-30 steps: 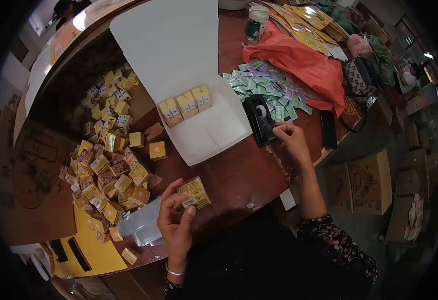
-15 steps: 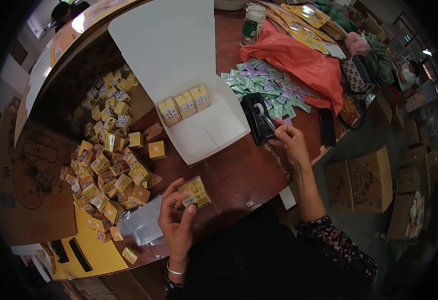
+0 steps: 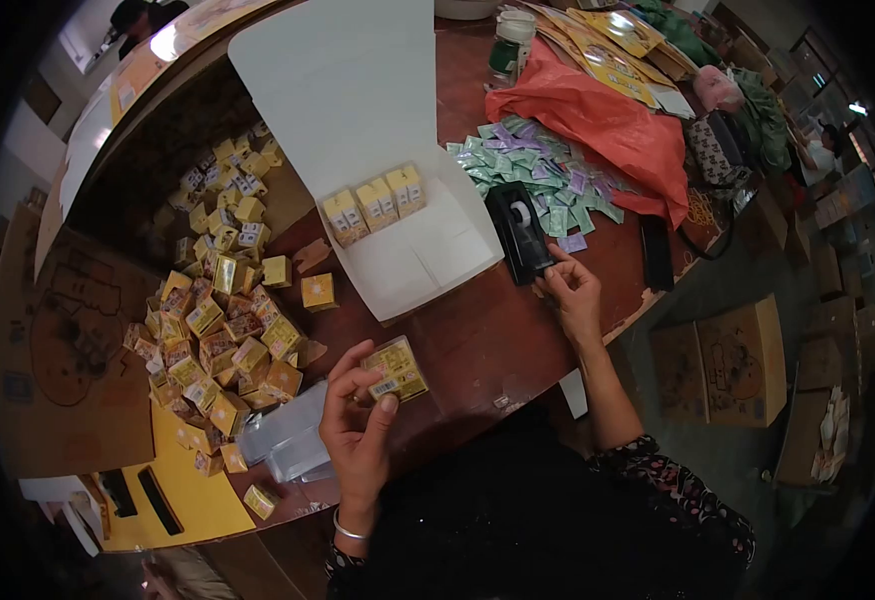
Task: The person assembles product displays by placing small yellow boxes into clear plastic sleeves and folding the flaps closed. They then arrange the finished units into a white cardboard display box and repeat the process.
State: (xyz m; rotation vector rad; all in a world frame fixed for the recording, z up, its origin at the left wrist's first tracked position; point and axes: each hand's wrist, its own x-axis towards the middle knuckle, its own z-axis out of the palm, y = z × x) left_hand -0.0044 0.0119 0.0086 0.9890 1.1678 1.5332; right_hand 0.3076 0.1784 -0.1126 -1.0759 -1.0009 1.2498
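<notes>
My left hand grips a small yellow printed box between thumb and fingers, above the table's front part. At the near end of a black tape dispenser, my right hand is closed in a pinch on the end of the tape; the strip itself is hardly visible. Beyond the left hand lies an open white carton with its lid raised. Inside it, a few small yellow boxes stand in a row along the far side.
Many small yellow boxes spill from a large cardboard carton at left. Clear plastic trays lie near them. Green and purple sachets, a red plastic bag and a black phone lie at right.
My right hand has moved slightly down and left to the dispenser's near end; the pale strip stretched from the roll no longer shows. The left hand, still holding the box, has shifted slightly.
</notes>
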